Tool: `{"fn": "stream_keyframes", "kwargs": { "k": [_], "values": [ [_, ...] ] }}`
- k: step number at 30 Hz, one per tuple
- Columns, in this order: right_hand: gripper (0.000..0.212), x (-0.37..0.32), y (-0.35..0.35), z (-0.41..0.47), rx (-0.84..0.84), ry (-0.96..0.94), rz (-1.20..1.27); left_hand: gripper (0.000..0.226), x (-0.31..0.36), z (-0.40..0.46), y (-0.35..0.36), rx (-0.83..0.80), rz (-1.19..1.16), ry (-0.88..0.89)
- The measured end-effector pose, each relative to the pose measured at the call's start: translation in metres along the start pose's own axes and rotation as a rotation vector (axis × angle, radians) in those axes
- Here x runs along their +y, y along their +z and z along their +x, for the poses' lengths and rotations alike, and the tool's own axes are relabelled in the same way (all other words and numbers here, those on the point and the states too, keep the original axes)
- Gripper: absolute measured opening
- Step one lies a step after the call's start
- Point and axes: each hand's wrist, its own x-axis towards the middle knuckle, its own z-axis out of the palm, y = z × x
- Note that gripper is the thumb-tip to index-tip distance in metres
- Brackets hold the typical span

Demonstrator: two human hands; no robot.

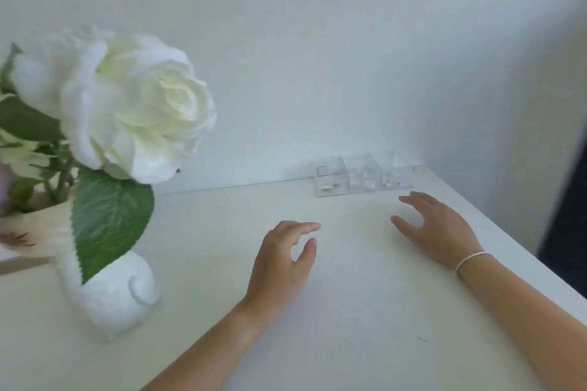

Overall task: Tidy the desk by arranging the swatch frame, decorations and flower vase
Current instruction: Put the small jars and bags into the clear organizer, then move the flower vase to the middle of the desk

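A big white rose point(133, 98) with green leaves fills the left, rising from a cream vase point(38, 225) at the left edge. In front of it stands a white animal-shaped figurine point(117, 295) with a curled tail. Three small clear boxes point(362, 178) holding tiny decorations stand in a row against the wall at the back right. My left hand point(282, 257) hovers over the middle of the white desk point(349, 311), fingers apart and empty. My right hand point(435, 225) hovers just in front of the boxes, also empty with spread fingers. No swatch frame is in view.
A white wall runs behind the desk. The desk's right edge runs diagonally at the right, with a dark floor area point(565, 216) beyond it. A white bracelet point(470, 259) is on my right wrist.
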Motion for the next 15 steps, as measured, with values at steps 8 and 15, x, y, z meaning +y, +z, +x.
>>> {"fn": "stream_keyframes", "kwargs": {
  "k": [8,15],
  "values": [
    [0.043,-0.104,0.018,-0.088,-0.076,-0.173,0.18,0.041,-0.031,-0.104,-0.121,0.112,0.013,-0.034],
    [0.042,-0.185,0.043,-0.141,-0.181,-0.32,0.327,0.031,-0.062,-0.159,-0.193,0.158,0.073,-0.048]
  ]
}}
